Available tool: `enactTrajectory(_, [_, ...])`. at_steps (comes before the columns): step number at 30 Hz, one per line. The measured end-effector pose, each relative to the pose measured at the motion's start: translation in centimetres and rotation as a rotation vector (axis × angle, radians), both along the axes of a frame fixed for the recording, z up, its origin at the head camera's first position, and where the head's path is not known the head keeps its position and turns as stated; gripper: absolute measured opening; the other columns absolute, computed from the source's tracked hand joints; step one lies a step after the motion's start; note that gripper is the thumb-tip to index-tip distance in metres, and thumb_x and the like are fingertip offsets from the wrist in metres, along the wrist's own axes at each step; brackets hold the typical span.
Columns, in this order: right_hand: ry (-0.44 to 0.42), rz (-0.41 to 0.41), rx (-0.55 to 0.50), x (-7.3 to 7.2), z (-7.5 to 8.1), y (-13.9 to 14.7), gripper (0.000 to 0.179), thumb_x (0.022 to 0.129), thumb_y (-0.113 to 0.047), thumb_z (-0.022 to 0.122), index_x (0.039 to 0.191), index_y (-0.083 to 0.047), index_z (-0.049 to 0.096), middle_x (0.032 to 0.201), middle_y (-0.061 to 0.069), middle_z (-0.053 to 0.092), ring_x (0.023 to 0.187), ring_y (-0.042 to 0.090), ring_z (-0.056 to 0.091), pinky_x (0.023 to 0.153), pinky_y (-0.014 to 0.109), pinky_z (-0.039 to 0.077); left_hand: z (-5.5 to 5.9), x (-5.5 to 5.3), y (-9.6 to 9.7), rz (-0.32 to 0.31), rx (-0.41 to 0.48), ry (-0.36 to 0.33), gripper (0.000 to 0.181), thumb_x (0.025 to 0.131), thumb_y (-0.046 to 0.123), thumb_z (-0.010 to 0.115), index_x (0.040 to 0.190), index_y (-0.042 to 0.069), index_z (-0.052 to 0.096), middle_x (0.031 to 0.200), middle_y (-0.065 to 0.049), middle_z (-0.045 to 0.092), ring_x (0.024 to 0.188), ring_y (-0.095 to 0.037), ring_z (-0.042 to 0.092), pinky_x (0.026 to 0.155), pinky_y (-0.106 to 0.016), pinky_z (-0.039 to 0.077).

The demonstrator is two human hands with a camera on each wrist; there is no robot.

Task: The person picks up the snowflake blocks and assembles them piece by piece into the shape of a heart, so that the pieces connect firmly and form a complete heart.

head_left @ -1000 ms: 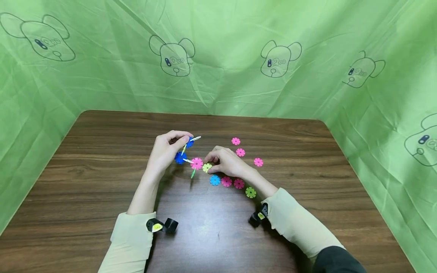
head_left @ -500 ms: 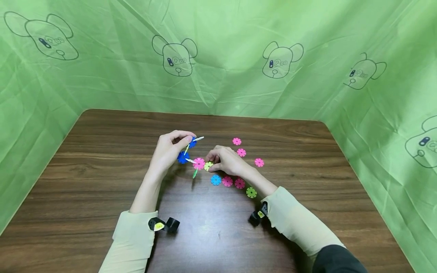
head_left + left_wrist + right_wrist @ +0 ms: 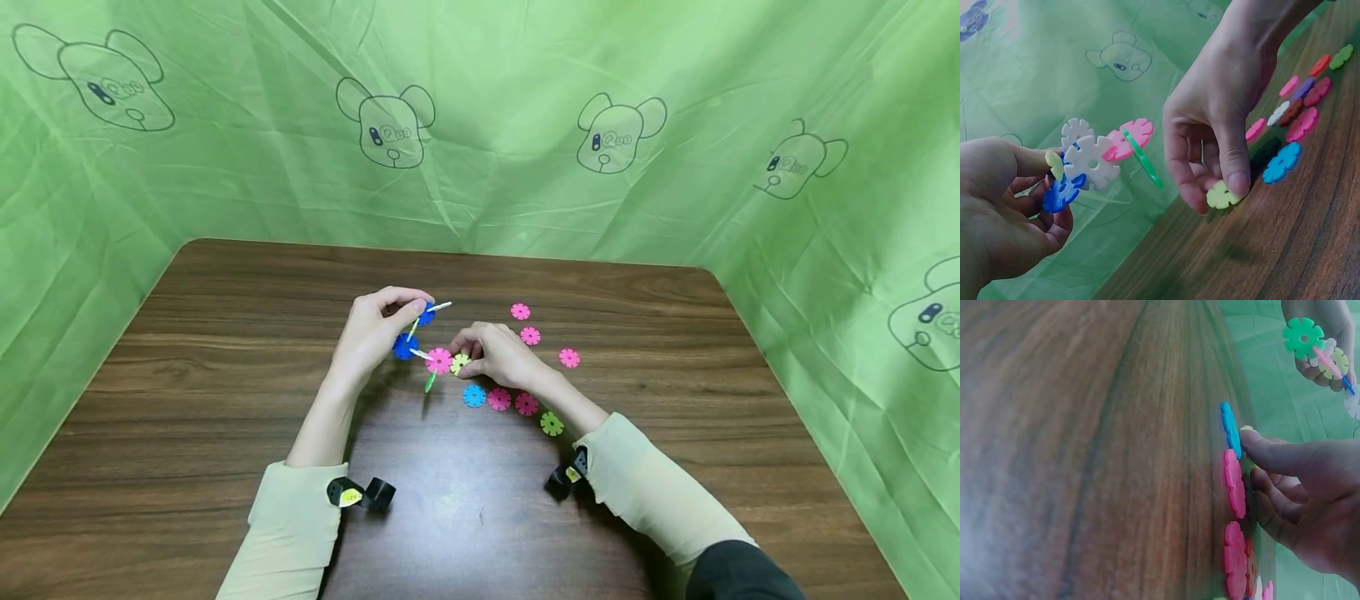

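My left hand pinches a chain of interlocked plastic flower discs by a blue disc at its far end. From there the chain runs through a second blue disc and a white disc to a pink disc. Edge-on, a green disc juts from the pink one, above the table. My right hand pinches a yellow-green disc between thumb and fingers, low near the wood. In the head view that disc appears just right of the pink one; the left wrist view shows a gap between them.
Loose discs lie flat around the right hand: a light blue one, several pink ones and a green one. The left wrist view also shows a purple disc beyond it. A green curtain surrounds the brown table.
My left hand has shifted slightly to the right, carrying the chain along. The right hand stays almost in place with the yellow-green disc. The loose discs lie as before.
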State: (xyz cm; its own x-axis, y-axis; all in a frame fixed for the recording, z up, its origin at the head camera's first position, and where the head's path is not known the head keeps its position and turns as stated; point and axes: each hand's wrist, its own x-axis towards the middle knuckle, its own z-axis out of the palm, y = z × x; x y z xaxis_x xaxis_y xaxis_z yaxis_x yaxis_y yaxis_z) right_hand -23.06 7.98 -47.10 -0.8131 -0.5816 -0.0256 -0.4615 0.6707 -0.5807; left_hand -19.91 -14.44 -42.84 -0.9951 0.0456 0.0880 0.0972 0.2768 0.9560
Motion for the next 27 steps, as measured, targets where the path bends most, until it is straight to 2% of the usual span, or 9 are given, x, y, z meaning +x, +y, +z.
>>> enactTrajectory(3, [0.01,0.001,-0.037,0.2,0.0,0.2,0.021,0.083,-0.017,0.087,0.101,-0.014,0.078,0.09,0.0,0.071,0.078,0.006,0.062,0.073,0.022,0.051,-0.1,0.1,0.0,-0.003,-0.024,0.025,0.023,0.101,0.03,0.068,0.115,0.015,0.077,0.098,-0.01,0.071,0.08,-0.011,0.057,0.07,-0.022,0.046])
enactTrajectory(8, [-0.029,-0.047,-0.195,0.6,0.4,1.0,0.01,0.087,-0.012,0.082,0.096,-0.012,0.077,0.089,0.002,0.075,0.078,0.008,0.066,0.073,0.022,0.053,0.0,0.1,0.1,0.012,-0.07,0.094,0.021,0.1,0.03,0.069,0.113,0.016,0.078,0.096,-0.01,0.072,0.078,-0.012,0.056,0.067,-0.02,0.045])
enactTrajectory(13, [0.007,-0.153,-0.34,1.1,1.6,2.0,0.012,0.087,-0.013,0.082,0.099,-0.012,0.077,0.089,0.004,0.078,0.08,0.01,0.069,0.076,0.026,0.057,0.3,0.3,0.5,0.033,-0.096,0.16,0.017,0.097,0.028,0.073,0.107,0.015,0.078,0.093,-0.005,0.072,0.076,-0.011,0.054,0.066,-0.018,0.043])
enactTrajectory(18, [0.02,-0.259,-0.509,1.8,3.1,3.0,0.017,0.086,-0.011,0.083,0.103,-0.011,0.078,0.088,0.009,0.078,0.077,0.01,0.068,0.073,0.025,0.057,0.5,0.6,1.2,0.023,-0.104,0.215,0.012,0.096,0.024,0.075,0.102,0.015,0.078,0.091,-0.002,0.069,0.076,-0.012,0.054,0.066,-0.018,0.043])
enactTrajectory(23, [0.032,-0.282,-0.655,2.6,3.8,3.5,0.019,0.088,-0.01,0.082,0.106,-0.007,0.078,0.092,0.015,0.078,0.077,0.008,0.07,0.074,0.021,0.057,0.6,0.8,2.0,-0.012,-0.107,0.273,0.007,0.094,0.02,0.076,0.097,0.014,0.078,0.087,0.0,0.067,0.074,-0.012,0.056,0.065,-0.017,0.045])
enactTrajectory(27, [0.062,-0.265,-0.707,3.0,4.0,3.5,0.018,0.089,-0.01,0.08,0.107,-0.006,0.078,0.096,0.015,0.078,0.08,0.007,0.071,0.076,0.02,0.058,0.7,1.0,2.5,-0.032,-0.131,0.365,0.006,0.092,0.018,0.077,0.095,0.013,0.079,0.088,0.001,0.068,0.075,-0.01,0.057,0.067,-0.017,0.046])
